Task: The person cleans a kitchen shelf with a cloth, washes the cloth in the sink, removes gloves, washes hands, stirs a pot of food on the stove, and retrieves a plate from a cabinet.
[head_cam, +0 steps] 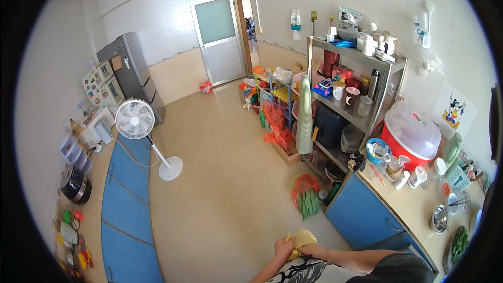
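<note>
At the bottom of the view, in front of my body, a yellow cloth is bunched between my hands. My left hand has its fingers closed on one side of it. On the other side my right hand grips the cloth, its fingers partly hidden by the folds. Beyond them on the floor lie long green vegetables in a red plastic bag.
A blue-doored counter on the right carries a red container with a clear lid and several jars. Behind it stands a steel shelf rack. A white standing fan is beside the left counter; a fridge and door are farther back.
</note>
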A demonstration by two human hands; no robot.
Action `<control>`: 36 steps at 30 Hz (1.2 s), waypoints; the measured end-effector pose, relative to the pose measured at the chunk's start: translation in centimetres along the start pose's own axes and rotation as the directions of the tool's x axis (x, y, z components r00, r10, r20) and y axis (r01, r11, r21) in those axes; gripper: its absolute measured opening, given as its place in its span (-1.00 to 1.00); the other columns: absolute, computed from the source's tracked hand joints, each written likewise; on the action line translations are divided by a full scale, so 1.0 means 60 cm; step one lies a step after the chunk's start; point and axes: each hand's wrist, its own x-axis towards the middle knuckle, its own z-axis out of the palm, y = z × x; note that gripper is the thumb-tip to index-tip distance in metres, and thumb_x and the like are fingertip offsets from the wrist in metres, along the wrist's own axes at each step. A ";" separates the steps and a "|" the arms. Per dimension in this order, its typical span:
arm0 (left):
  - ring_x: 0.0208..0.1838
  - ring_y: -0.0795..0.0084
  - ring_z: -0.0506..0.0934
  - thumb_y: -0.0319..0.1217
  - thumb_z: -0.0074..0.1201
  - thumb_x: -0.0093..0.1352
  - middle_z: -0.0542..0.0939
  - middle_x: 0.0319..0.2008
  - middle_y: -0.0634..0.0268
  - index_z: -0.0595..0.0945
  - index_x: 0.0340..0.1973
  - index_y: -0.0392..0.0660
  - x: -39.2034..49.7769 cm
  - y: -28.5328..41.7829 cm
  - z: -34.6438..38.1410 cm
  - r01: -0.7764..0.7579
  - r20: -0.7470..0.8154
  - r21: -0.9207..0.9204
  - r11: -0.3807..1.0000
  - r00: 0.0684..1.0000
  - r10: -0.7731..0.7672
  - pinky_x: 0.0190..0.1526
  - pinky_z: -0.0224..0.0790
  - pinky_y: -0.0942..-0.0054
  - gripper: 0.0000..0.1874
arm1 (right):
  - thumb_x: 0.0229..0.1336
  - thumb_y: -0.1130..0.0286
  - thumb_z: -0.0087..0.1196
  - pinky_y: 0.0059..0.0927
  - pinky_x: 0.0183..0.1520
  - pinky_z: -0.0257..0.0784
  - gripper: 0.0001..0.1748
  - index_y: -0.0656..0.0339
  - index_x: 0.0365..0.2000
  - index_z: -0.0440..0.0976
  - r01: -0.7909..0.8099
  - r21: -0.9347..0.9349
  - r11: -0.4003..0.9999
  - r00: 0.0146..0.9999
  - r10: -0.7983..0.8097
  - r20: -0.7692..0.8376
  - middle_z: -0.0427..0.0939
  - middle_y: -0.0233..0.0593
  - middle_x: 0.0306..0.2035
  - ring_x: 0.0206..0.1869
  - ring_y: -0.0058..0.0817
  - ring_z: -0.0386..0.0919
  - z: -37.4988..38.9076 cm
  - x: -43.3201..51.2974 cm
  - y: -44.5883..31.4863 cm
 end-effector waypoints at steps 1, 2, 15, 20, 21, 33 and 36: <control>-0.53 0.38 0.53 -0.16 0.24 0.23 0.60 -0.62 0.12 0.67 -0.49 -0.32 -0.003 0.005 0.001 0.007 0.019 -0.018 1.000 1.000 -0.006 -0.41 0.37 0.27 -0.62 | 0.21 0.15 -0.10 -0.32 0.05 0.37 -0.55 0.27 -0.06 0.52 0.066 -0.112 0.991 0.997 -0.062 0.045 0.61 -0.06 -0.18 -0.09 -0.23 0.53 -0.009 -0.002 0.003; -0.53 0.37 0.53 -0.16 0.24 0.23 0.60 -0.63 0.11 0.67 -0.49 -0.32 -0.007 0.011 0.003 0.014 0.039 -0.036 0.999 0.999 -0.013 -0.42 0.37 0.27 -0.61 | 0.22 0.18 -0.10 -0.31 0.05 0.38 -0.56 0.27 -0.05 0.51 0.025 -0.099 0.995 0.999 -0.020 0.047 0.61 -0.06 -0.18 -0.09 -0.23 0.54 -0.012 -0.006 0.005; -0.55 0.38 0.52 -0.11 0.25 0.22 0.59 -0.65 0.11 0.66 -0.54 -0.32 0.002 0.009 0.040 -0.156 0.094 0.115 0.981 0.985 0.145 -0.44 0.38 0.25 -0.57 | 0.24 0.32 -0.11 -0.24 0.10 0.42 -0.67 0.21 -0.07 0.51 -0.007 -0.389 0.921 1.000 0.006 -0.003 0.58 -0.05 -0.06 -0.01 -0.09 0.54 0.011 0.024 0.174; -0.49 0.42 0.55 -0.15 0.26 0.24 0.62 -0.60 0.15 0.68 -0.49 -0.30 0.024 -0.041 0.024 -0.112 0.022 0.196 0.974 0.994 0.110 -0.39 0.41 0.30 -0.62 | 0.22 0.29 -0.09 -0.27 0.12 0.36 -0.67 0.15 -0.08 0.52 0.078 -0.488 0.869 0.992 -0.017 0.128 0.56 -0.03 -0.06 0.07 -0.10 0.49 0.002 -0.016 0.021; -0.49 0.41 0.55 -0.17 0.26 0.25 0.62 -0.60 0.16 0.68 -0.48 -0.30 0.027 -0.041 0.036 -0.100 0.048 0.106 0.989 0.994 0.096 -0.38 0.42 0.30 -0.63 | 0.22 0.30 -0.09 -0.28 0.10 0.37 -0.67 0.16 -0.07 0.51 0.146 -0.479 0.865 0.985 -0.081 0.154 0.56 -0.04 -0.06 0.07 -0.12 0.49 -0.003 -0.007 0.063; -0.30 0.35 0.62 -0.05 -0.01 0.46 0.66 -0.24 0.20 0.63 -0.05 -0.17 0.048 0.071 -0.090 0.145 0.279 -0.492 0.859 0.960 -0.002 -0.29 0.52 0.34 -0.56 | 0.40 0.13 -0.09 -0.25 0.23 0.39 -0.56 0.26 0.06 0.44 0.254 0.963 0.087 0.961 0.087 -0.261 0.56 -0.21 0.04 0.10 -0.34 0.52 -0.042 0.085 -0.085; -0.03 0.31 0.61 0.09 -0.25 0.53 0.61 0.02 0.22 0.44 0.21 -0.11 0.032 0.093 -0.105 0.355 0.461 -0.669 0.653 0.887 -0.010 -0.11 0.56 0.27 -0.41 | 0.40 0.06 -0.09 -0.22 0.30 0.33 -0.49 0.26 0.11 0.41 0.140 0.989 -0.051 0.990 0.024 -0.139 0.52 -0.19 0.13 0.18 -0.29 0.48 -0.046 0.074 -0.127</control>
